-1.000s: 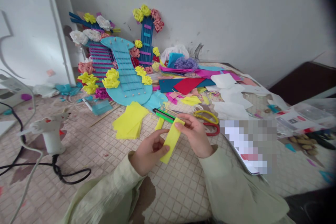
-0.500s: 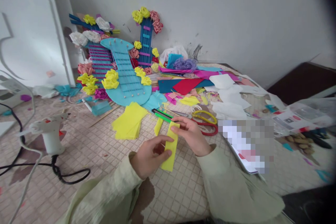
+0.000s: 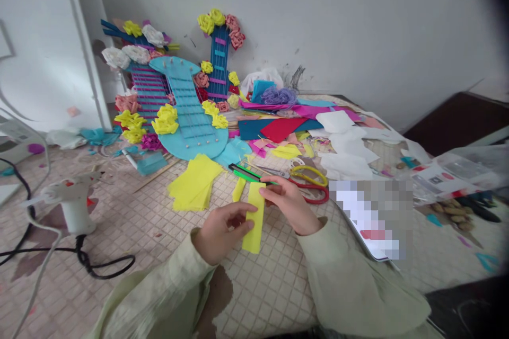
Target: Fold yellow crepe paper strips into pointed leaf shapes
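Observation:
A strip of yellow crepe paper (image 3: 255, 225) hangs upright between my hands, above the table. My left hand (image 3: 225, 232) pinches its left edge near the middle between thumb and fingers. At the upper right edge, my right hand (image 3: 289, 202) grips the strip with thumb and fingertips. Just beyond it lie a green utility knife (image 3: 244, 172) and a narrow folded yellow piece (image 3: 239, 189). To their left rests a fanned stack of yellow paper sheets (image 3: 194, 183). Scissors (image 3: 308, 176) with yellow and red handles lie past my right hand.
A white glue gun (image 3: 75, 201) with a black cord stands at the left. Harp-like blue crafts (image 3: 194, 111) with paper flowers lean at the back. A phone (image 3: 361, 222) with a blurred screen lies right of my right hand, near a clear plastic bag (image 3: 457, 169).
My left hand has shifted slightly left and up along the strip. The strip's top has moved a little left, and the right hand now holds it by its right edge.

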The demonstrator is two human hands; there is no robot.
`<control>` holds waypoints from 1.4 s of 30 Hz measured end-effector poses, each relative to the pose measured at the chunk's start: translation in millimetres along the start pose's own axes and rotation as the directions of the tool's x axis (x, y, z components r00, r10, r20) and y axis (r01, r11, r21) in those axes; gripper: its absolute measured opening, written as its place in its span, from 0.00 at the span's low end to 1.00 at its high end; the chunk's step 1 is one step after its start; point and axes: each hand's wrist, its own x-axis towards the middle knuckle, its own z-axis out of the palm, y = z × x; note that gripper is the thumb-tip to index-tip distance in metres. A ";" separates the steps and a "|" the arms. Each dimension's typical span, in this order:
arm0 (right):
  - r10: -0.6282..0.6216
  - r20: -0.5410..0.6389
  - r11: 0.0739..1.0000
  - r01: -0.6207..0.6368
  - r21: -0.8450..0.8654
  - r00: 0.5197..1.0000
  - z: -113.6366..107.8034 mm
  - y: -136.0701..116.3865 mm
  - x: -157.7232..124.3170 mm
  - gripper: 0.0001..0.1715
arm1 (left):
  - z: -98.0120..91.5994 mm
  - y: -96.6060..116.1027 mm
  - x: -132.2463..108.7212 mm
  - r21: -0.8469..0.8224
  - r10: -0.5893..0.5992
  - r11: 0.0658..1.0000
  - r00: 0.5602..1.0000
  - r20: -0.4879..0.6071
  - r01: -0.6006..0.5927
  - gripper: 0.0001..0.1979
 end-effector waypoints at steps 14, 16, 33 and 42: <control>-0.054 0.001 0.998 0.054 0.022 0.999 -4.5 -1.6 0.7 0.19 | 0.2 0.2 -0.8 0.111 0.147 0.983 0.989 0.009 -0.147 0.20; -0.065 0.008 0.997 0.064 0.030 0.998 -3.9 -1.3 0.5 0.19 | 0.8 0.5 -1.5 0.106 0.158 0.982 0.987 0.013 -0.158 0.22; -0.084 -0.014 0.994 0.084 0.066 0.996 -4.8 -1.2 0.8 0.19 | 3.8 -0.1 -3.3 -0.034 0.155 0.988 0.987 0.037 -0.154 0.31; -0.059 -0.049 0.995 0.062 0.072 0.997 -5.3 -4.9 0.2 0.19 | 3.6 1.0 -3.8 -0.028 0.147 0.989 0.989 0.033 -0.146 0.33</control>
